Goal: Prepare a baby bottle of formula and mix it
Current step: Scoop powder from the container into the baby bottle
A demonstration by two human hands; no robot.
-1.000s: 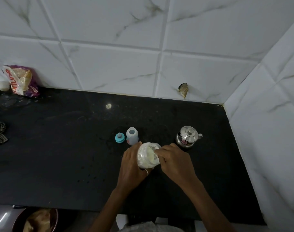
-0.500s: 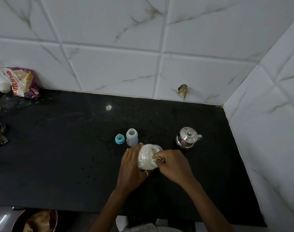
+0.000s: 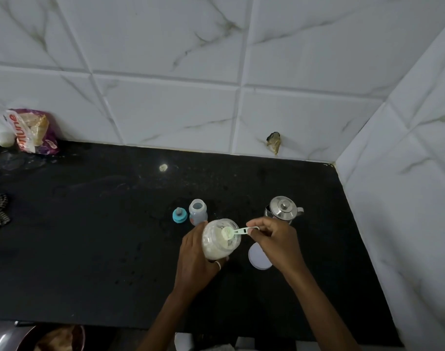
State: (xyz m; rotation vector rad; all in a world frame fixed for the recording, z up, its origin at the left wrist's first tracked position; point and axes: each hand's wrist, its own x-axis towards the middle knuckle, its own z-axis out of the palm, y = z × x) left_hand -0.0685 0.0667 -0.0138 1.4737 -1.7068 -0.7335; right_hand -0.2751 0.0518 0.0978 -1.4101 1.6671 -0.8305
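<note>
Left hand (image 3: 194, 252) is gripping the tilted formula jar (image 3: 220, 240) | right hand (image 3: 274, 239) is pinching the scoop (image 3: 233, 233) at its mouth | open baby bottle (image 3: 198, 211) is standing just beyond | risk: a heaped scoop is liable to spill powder crossing over

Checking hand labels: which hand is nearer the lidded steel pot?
Right. The right hand, pinching the scoop, sits just in front of the steel pot; the left hand grips the powder jar, farther to the pot's left.
</note>
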